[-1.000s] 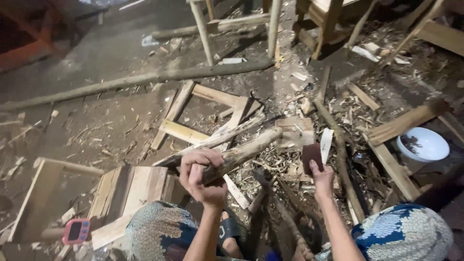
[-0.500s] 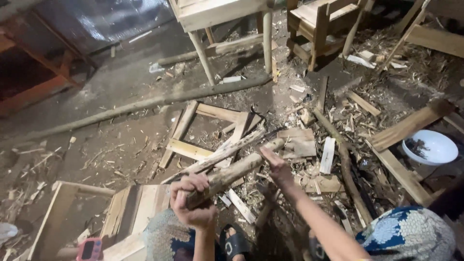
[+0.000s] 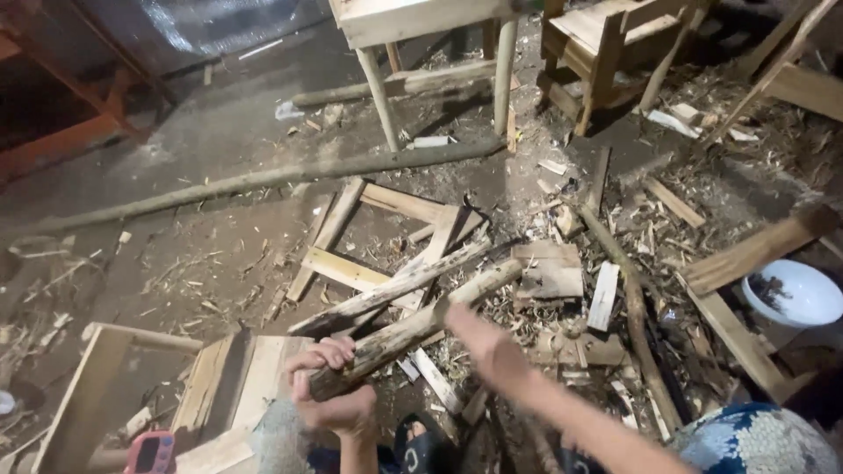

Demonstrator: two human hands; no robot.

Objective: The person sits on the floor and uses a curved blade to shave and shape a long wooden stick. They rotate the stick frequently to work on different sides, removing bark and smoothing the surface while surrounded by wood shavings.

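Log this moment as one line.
left hand: grips log end | right hand: open beside log | bowl: right, on floor

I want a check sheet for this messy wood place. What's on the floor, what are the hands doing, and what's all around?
Surface: bare dirt floor, strewn with shavings.
Job's things: rough bark-stripped wooden stake, tilted, far end up on the scrap pile.
Clutter: flat wood frame, offcut block, long pole, white bowl, small pink gadget.
Hands: left hand wrapped round the stake's near end; right hand open, on or just above the stake, contact unclear.
Cables: nothing seen.
Surroundings: pale wooden table legs, small wooden chair, open wooden crate.
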